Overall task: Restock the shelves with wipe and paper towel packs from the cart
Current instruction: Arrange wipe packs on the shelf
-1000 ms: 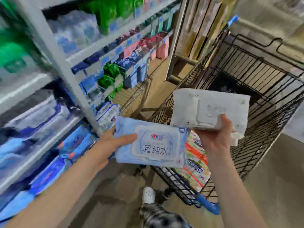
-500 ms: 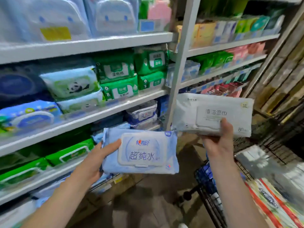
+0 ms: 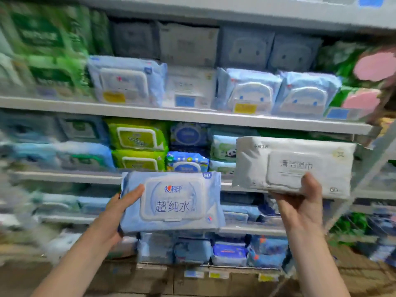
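Note:
My left hand (image 3: pixel 116 213) grips a light blue wipe pack (image 3: pixel 173 202) by its left end, thumb on the front, label facing me. My right hand (image 3: pixel 300 202) holds a white wipe pack (image 3: pixel 295 166) from below, thumb on its lid. Both packs are held up in front of the grey shelf unit (image 3: pixel 192 116), which is stocked with rows of wipe packs. The white pack sits higher and to the right of the blue one. The cart is out of view.
The upper shelf carries blue packs (image 3: pixel 246 88), a white pack (image 3: pixel 190 86) and green packs (image 3: pixel 53 73). Lime green packs (image 3: pixel 137 140) fill the middle shelf, with dark blue packs (image 3: pixel 229 251) lower down. A shelf upright (image 3: pixel 372 163) stands at the right.
The view has swung left from the cart and aisle to face the shelves squarely. Both hands have kept their packs and raised them slightly toward the shelves.

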